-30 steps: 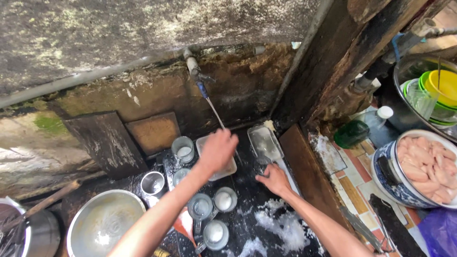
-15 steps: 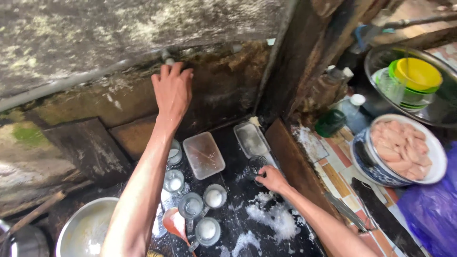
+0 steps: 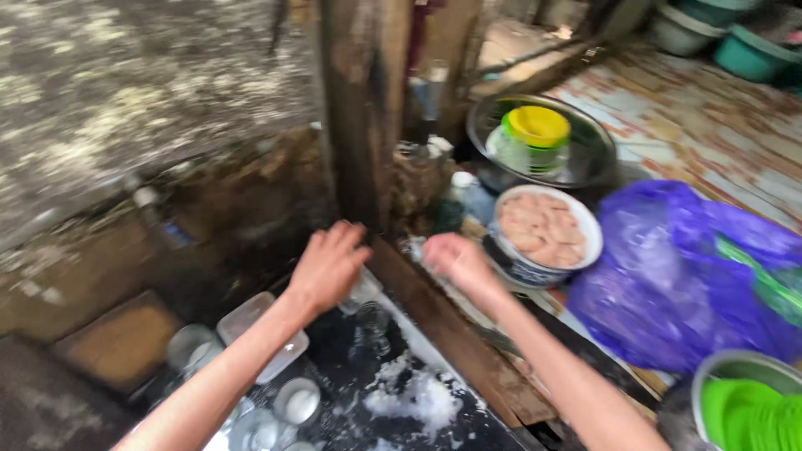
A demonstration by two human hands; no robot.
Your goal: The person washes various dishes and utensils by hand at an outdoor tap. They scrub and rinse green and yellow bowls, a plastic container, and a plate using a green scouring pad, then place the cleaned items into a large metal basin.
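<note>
1. My left hand held a clear glass container, grip curled over its top, above the wet dark counter.
2. I judged it slippery and fragile; best held around the sides.
3. My right hand hovered near the patterned bowl; I could not tell its grip.
4. Soap foam lay nearer.

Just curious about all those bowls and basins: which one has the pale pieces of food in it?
The white, blue-patterned bowl just past the right hand. The metal basin behind it holds a yellow-lidded container instead.
</note>
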